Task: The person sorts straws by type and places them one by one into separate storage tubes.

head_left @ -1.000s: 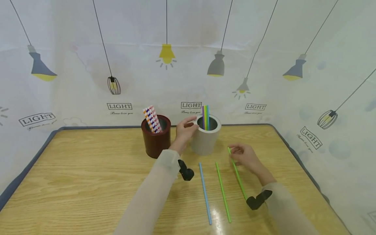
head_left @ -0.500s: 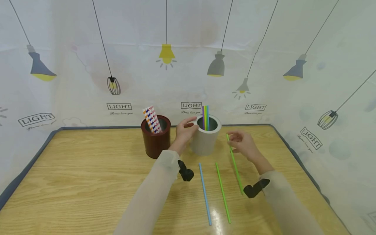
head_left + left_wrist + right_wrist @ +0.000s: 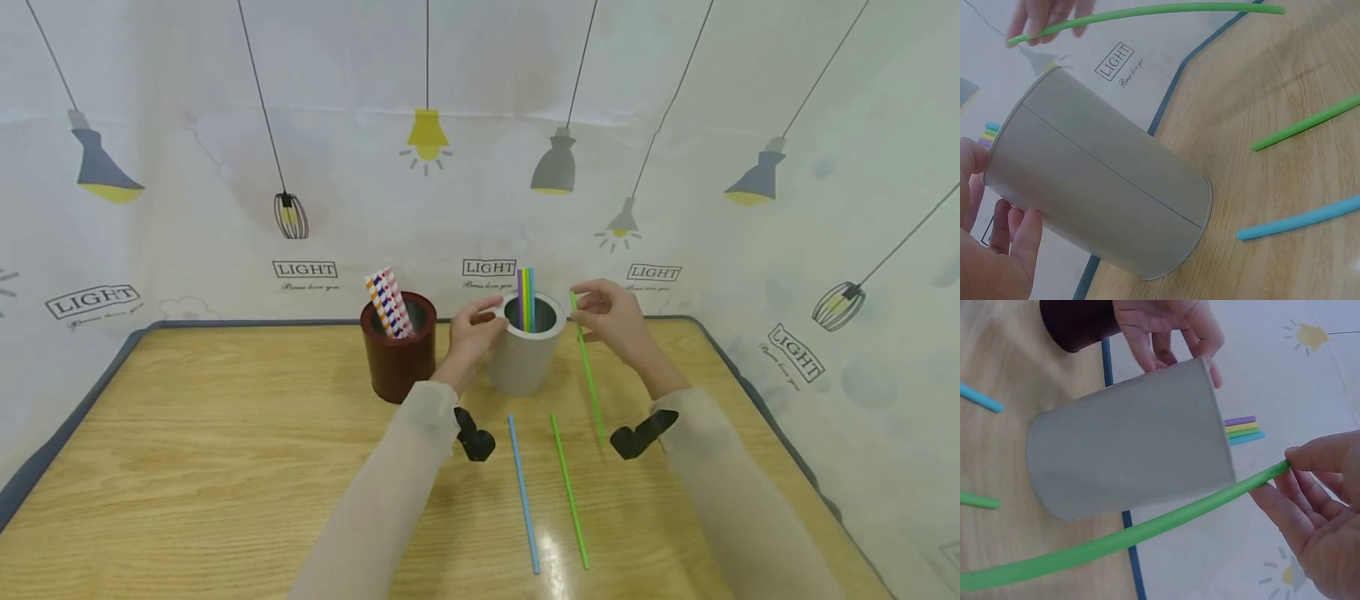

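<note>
My right hand (image 3: 611, 321) pinches a green straw (image 3: 588, 375) near its upper end, just right of the grey cup (image 3: 521, 362). The straw hangs at a slant, its lower end toward me. My left hand (image 3: 472, 337) holds the cup's left side at the rim; in the left wrist view its fingertips (image 3: 1027, 228) lie against the wall. Several coloured straws (image 3: 526, 300) stand in the cup: purple, yellow, green and blue. On the table in front lie a blue straw (image 3: 523, 492) and another green straw (image 3: 570, 492), side by side and apart.
A dark red cup (image 3: 401, 362) with several patterned paper straws (image 3: 388, 302) stands left of the grey cup, behind my left wrist. Both cups are near the back edge of the wooden table (image 3: 225, 467). A lamp-printed cloth (image 3: 352, 167) hangs behind.
My right hand has risen and moved slightly left with the green straw, from the table's right side to beside the grey cup's rim. The left hand has stayed on the cup.
</note>
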Tool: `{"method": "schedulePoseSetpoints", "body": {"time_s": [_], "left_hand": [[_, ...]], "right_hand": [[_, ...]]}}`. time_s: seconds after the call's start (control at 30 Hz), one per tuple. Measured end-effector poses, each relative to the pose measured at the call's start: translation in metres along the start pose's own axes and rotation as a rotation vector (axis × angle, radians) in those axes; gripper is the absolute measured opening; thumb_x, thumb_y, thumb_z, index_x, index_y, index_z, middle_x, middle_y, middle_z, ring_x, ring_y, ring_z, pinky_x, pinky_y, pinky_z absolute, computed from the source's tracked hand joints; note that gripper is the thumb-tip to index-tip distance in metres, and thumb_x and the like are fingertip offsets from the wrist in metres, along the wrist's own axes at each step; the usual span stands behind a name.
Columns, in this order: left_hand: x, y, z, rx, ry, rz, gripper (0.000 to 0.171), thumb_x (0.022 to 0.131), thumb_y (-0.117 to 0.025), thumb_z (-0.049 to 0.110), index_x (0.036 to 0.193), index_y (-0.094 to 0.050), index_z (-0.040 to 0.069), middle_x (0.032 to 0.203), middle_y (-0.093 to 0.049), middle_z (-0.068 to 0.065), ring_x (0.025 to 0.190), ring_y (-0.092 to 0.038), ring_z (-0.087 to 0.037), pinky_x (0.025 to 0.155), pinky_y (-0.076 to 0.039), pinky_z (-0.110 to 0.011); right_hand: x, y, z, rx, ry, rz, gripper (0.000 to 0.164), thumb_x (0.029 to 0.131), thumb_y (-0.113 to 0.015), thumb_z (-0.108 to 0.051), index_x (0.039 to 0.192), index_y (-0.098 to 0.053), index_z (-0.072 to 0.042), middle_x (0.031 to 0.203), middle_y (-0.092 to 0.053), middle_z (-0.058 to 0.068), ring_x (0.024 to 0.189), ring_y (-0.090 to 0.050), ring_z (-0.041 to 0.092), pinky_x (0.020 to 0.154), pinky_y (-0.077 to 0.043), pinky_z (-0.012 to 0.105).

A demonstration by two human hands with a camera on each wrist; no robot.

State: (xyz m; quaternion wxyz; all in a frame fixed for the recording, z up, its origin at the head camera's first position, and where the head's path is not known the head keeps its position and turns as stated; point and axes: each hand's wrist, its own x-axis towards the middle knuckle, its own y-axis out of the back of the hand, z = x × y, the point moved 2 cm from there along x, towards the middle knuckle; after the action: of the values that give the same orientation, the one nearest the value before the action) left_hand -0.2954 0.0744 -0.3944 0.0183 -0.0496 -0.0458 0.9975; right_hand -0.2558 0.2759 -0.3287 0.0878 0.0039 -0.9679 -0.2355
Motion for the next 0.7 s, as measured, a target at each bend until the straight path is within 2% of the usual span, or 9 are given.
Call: {"method": "schedulePoseSetpoints", "body": {"time_s": [0.1, 0.17, 0.27, 0.4, 0.5, 0.7], "left_hand": [[0.001, 0.000, -0.001, 0.007, -0.004, 0.003, 0.038, 0.077, -0.066, 0.009, 0.114, -0.066, 0.018, 0.112, -0.055, -0.009, 0.101, -0.051, -0.020, 0.080, -0.049, -0.031], [0.001, 0.000, -0.001, 0.008, -0.004, 0.003, 0.038, 0.077, -0.066, 0.009, 0.114, -0.066, 0.018, 0.111, -0.055, -0.008, 0.101, -0.051, -0.020, 0.080, -0.049, -0.031], [0.001, 0.001, -0.001, 0.005, 0.000, -0.001, 0.037, 0.078, -0.066, 0.010, 0.114, -0.066, 0.019, 0.111, -0.055, -0.008, 0.102, -0.050, -0.020, 0.080, -0.049, -0.031], [0.000, 0.001, 0.000, 0.002, 0.007, -0.007, 0.037, 0.078, -0.066, 0.010, 0.114, -0.066, 0.019, 0.111, -0.055, -0.007, 0.103, -0.050, -0.020, 0.081, -0.048, -0.032], [-0.001, 0.001, 0.000, 0.003, 0.007, -0.010, 0.037, 0.078, -0.066, 0.011, 0.114, -0.065, 0.019, 0.111, -0.055, -0.007, 0.103, -0.050, -0.020, 0.081, -0.048, -0.032], [-0.001, 0.002, 0.001, 0.008, 0.008, -0.010, 0.037, 0.078, -0.066, 0.011, 0.114, -0.065, 0.019, 0.111, -0.055, -0.007, 0.103, -0.050, -0.020, 0.081, -0.049, -0.033]], "right_hand": [[0.008, 0.001, -0.008, -0.022, 0.038, 0.019, 0.037, 0.086, -0.060, -0.002, 0.122, -0.052, 0.002, 0.099, -0.052, 0.017, 0.081, -0.055, 0.015, 0.064, -0.055, 0.039], [0.013, 0.003, -0.014, -0.064, 0.079, 0.044, 0.036, 0.086, -0.060, -0.003, 0.120, -0.053, 0.002, 0.097, -0.054, 0.016, 0.082, -0.055, 0.016, 0.067, -0.054, 0.035], [0.020, 0.006, -0.023, -0.060, 0.100, 0.076, 0.034, 0.086, -0.060, -0.002, 0.119, -0.054, 0.002, 0.095, -0.054, 0.014, 0.083, -0.054, 0.016, 0.067, -0.054, 0.033], [0.031, 0.010, -0.037, -0.039, 0.106, 0.116, 0.034, 0.086, -0.059, -0.001, 0.119, -0.053, 0.002, 0.092, -0.052, 0.009, 0.080, -0.054, 0.012, 0.064, -0.055, 0.032], [0.038, 0.013, -0.049, -0.049, 0.124, 0.160, 0.033, 0.086, -0.060, -0.001, 0.118, -0.054, 0.002, 0.090, -0.052, 0.006, 0.079, -0.053, 0.009, 0.061, -0.054, 0.027], [0.050, 0.013, -0.074, -0.073, 0.176, 0.219, 0.033, 0.086, -0.060, -0.003, 0.118, -0.054, 0.000, 0.089, -0.053, 0.004, 0.080, -0.054, 0.010, 0.059, -0.053, 0.023]]}}
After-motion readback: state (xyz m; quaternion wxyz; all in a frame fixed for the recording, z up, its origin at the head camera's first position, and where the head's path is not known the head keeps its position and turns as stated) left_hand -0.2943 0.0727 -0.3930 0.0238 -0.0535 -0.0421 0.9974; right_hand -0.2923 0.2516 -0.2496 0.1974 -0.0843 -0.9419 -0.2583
